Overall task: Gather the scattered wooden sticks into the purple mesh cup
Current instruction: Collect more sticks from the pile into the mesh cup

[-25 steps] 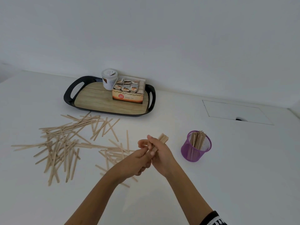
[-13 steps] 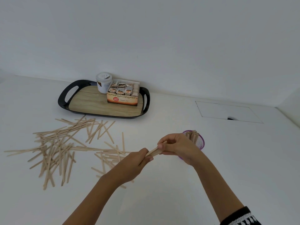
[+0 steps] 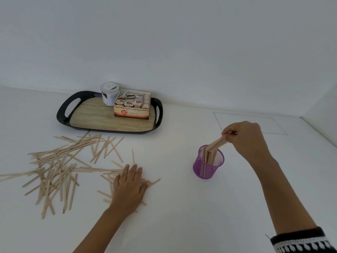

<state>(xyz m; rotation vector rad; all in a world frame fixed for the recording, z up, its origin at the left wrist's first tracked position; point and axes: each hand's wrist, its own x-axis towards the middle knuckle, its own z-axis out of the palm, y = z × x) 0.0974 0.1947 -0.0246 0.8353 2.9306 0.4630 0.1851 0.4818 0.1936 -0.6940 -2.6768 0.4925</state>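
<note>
A: Head view, read left to right. Toward the left edge of the table [image 3: 182, 207] we have the scattered wooden sticks [image 3: 60, 165], a loose, overlapping pile that reaches to mid-table. Behind it, near the back edge, sits a black tray [image 3: 63, 114] carrying a white tub [image 3: 109, 94] and a box of tea [image 3: 132, 106].

B: And the left hand [image 3: 129, 187]?

A: It lies palm down on the right end of the pile, fingers straight and together, pressing on sticks and gripping none that we can see.

B: Then the cup.

A: The purple mesh cup [image 3: 207, 168] stands upright right of centre, well apart from the pile, already holding a number of sticks. The right hand [image 3: 246, 139] is above and just behind it, fingers pinching the upper end of a small bundle [image 3: 217, 144] whose lower end is inside the rim.

B: So which step do we log?

A: Deposit of one bundle, we judge. The next move calls for letting the bundle go so it drops among the others without tipping the cup, then raking up a fresh handful under the left hand. Most of the pile remains.
</note>
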